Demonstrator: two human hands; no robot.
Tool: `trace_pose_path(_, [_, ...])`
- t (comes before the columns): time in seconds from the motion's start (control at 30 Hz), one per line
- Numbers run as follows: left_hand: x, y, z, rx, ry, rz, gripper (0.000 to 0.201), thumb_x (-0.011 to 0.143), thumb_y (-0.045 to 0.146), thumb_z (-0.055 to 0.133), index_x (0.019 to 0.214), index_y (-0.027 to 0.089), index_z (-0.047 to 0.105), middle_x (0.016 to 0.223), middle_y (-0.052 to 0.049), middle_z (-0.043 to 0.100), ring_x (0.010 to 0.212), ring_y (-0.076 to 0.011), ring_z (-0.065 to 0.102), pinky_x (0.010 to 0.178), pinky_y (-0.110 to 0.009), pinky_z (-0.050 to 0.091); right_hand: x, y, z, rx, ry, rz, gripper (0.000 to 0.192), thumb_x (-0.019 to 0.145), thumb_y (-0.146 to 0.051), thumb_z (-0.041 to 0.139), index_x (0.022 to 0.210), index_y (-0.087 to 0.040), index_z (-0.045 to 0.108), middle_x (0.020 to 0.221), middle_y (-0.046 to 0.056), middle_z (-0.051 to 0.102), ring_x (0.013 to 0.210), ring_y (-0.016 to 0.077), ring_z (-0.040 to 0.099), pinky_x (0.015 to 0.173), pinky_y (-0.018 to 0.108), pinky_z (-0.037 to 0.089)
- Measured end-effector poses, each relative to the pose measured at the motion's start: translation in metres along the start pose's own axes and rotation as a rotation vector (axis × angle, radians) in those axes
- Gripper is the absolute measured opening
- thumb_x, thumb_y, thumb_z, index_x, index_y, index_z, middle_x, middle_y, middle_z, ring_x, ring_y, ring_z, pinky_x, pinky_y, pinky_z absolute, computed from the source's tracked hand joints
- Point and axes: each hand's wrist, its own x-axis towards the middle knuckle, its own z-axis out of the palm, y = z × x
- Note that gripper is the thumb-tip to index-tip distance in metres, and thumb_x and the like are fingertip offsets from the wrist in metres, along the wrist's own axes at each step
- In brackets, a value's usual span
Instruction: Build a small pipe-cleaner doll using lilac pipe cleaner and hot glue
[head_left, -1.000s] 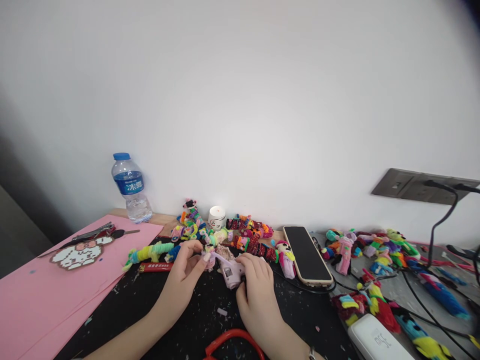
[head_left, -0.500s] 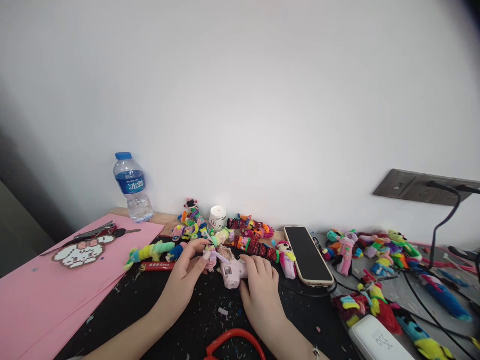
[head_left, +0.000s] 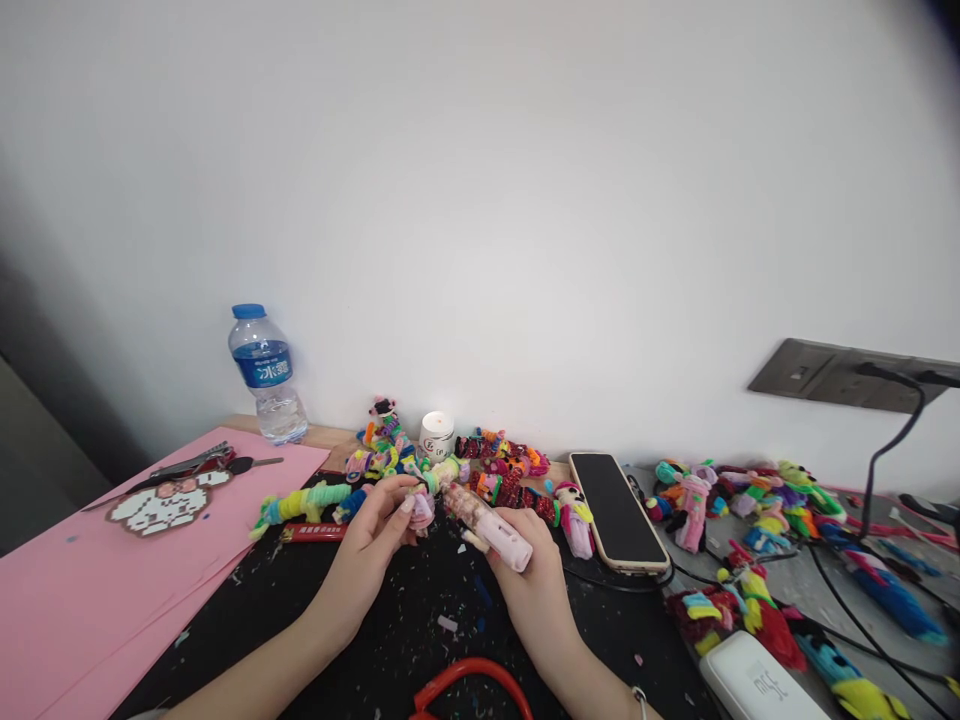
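Observation:
My left hand (head_left: 376,535) pinches a small pink and lilac pipe-cleaner piece (head_left: 421,508) between thumb and fingers. In my right hand (head_left: 534,575) lies a pale pink glue gun (head_left: 495,530). The glue gun's body slants from the upper left down to the right, with brownish stains toward its far end. That far end points toward the pipe-cleaner piece; whether the two touch is hard to see. Below both hands is a black mat (head_left: 375,640) sprinkled with tiny scraps. Fingers hide part of each held thing.
Colourful pipe-cleaner dolls (head_left: 510,490) line the wall, around a white cup (head_left: 436,436). A phone (head_left: 619,510), cables and a white power bank (head_left: 761,680) lie right. Left are pink sheets (head_left: 67,600) and a water bottle (head_left: 268,375). A red loop handle (head_left: 472,665) sits in front.
The glue gun has turned in my right hand, so its long body now slants down toward me. My left hand stays nearly in place with the pipe-cleaner piece.

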Motion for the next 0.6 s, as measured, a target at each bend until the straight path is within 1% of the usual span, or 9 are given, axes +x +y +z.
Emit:
trace_pose_path(0.1, [-0.0007,-0.0003,0.0002,0.018,-0.001,0.014,0.028,0.082,0.040,0.055,0.105,0.023,0.054,0.089,-0.001,0.058,0.077,-0.0164,0.054,0.069,-0.028,0.045,-0.0003,0.0003,0.0006,0.068,-0.015,0.001,0.017,0.078,-0.014,0.056,0.091,-0.022,0.063,0.088,0.002,0.061,0.084,0.0204,0.055,0.073,0.030,0.043])
trace_pose_path(0.3, [-0.0016,-0.0023,-0.0003,0.054,-0.004,0.032,0.028,0.083,0.039,0.054,0.107,0.025,0.055,0.095,-0.001,0.059,0.081,-0.0166,0.054,0.071,-0.028,0.045,-0.0007,-0.0042,-0.0011,0.093,-0.052,-0.003,0.010,0.079,-0.015,0.058,0.084,-0.021,0.065,0.083,0.001,0.059,0.078,0.0188,0.054,0.067,0.027,0.041])
trace_pose_path(0.6, [-0.0020,-0.0008,-0.0007,0.098,-0.014,0.033,0.029,0.084,0.039,0.052,0.108,0.024,0.054,0.102,-0.003,0.059,0.083,-0.0180,0.055,0.073,-0.029,0.045,0.0007,-0.0072,-0.0022,0.143,-0.071,-0.016,0.009,0.079,-0.014,0.057,0.082,-0.019,0.064,0.080,0.000,0.058,0.074,0.0172,0.054,0.064,0.026,0.041])
